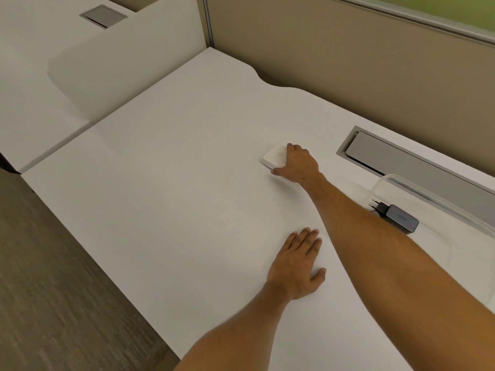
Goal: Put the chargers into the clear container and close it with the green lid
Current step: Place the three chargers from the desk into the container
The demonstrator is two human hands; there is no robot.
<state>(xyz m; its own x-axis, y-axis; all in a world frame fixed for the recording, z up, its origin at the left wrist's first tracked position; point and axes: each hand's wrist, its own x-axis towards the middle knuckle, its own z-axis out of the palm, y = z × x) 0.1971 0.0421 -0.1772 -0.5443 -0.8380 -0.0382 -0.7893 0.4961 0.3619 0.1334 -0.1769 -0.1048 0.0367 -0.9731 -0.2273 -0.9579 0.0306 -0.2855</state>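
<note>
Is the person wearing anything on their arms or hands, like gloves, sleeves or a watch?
No. The left hand and right hand are bare: no gloves, rings or watch. Both forearms are uncovered as far as the view shows, with no sleeve in sight.

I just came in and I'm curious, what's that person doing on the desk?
The person's right hand is reaching out and closing its fingers on a white charger. The left hand lies flat on the desk. A black charger already lies in the clear container. No lid shows.
</note>
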